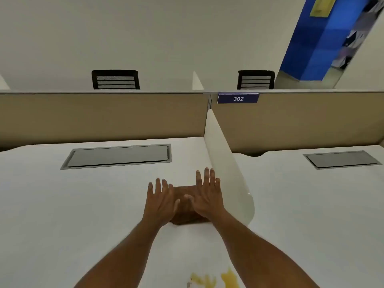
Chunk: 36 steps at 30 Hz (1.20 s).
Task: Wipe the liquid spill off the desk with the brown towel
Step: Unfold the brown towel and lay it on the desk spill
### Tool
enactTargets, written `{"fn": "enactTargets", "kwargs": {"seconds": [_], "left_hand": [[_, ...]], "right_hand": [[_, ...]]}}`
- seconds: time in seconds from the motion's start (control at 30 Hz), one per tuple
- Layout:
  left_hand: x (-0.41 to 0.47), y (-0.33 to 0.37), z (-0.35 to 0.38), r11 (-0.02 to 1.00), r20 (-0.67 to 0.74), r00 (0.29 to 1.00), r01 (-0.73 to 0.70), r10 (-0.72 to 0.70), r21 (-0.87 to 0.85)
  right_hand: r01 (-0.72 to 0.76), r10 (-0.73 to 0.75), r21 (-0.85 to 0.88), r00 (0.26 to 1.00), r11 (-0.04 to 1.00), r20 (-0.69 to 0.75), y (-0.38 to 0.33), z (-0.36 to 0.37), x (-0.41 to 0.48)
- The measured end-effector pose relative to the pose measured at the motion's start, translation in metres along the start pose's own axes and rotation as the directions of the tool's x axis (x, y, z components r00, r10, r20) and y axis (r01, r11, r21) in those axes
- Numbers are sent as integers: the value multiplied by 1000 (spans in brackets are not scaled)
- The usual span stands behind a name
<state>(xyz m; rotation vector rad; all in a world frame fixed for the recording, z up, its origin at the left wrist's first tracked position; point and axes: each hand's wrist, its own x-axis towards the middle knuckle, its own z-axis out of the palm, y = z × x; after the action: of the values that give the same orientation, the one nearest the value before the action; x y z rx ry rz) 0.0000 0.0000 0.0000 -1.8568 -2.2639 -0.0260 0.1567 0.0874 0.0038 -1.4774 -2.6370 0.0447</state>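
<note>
Both hands lie flat on the brown towel (185,206), which sits folded on the white desk (83,204) close to the rounded white side divider (226,173). The left hand (160,201) has its fingers spread and straight, palm down over the towel's left part, the fingertips reaching past the cloth onto the bare desk. The right hand (206,196) is likewise open and pressed flat over the towel's right part, its fingers pointing away from the person and lying just beside the foot of the divider; neither hand is curled around the cloth, and the two thumbs meet near the towel's middle. The yellow spill (218,278) lies on the desk nearer the person, between the two forearms and well apart from the towel (a larger pool to the right, paler streaks to the left; its lower edge is cut off by the frame, so its full extent cannot be told). Farther back a grey cable hatch (118,155) is set into the desk, a tan partition (104,117) rises behind it, and a blue plate reading 302 (238,98) is fixed to the partition's top
</note>
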Motion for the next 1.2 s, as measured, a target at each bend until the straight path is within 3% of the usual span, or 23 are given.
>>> {"fn": "enactTargets", "kwargs": {"seconds": [0.3,0.57,0.73,0.97,1.1,1.2], "left_hand": [[22,17,27,948,180,952,276,-246,-161],[49,23,35,788,430,809,543,-400,-290],[55,23,33,724,395,829,546,-395,-422],[49,13,34,685,256,902,431,-348,-588],[51,7,15,440,243,955,296,-172,-848],[57,-4,-12,287,300,954,289,-6,-913]], "right_hand": [[-72,69,28,993,997,100,1,26,1],[-84,81,22,991,996,111,-2,36,5],[-68,63,67,995,995,71,1,35,9],[-169,152,262,985,950,85,-1,19,27],[-163,100,587,985,793,138,-1,-2,41],[-184,99,722,982,667,159,-4,-20,55]]}}
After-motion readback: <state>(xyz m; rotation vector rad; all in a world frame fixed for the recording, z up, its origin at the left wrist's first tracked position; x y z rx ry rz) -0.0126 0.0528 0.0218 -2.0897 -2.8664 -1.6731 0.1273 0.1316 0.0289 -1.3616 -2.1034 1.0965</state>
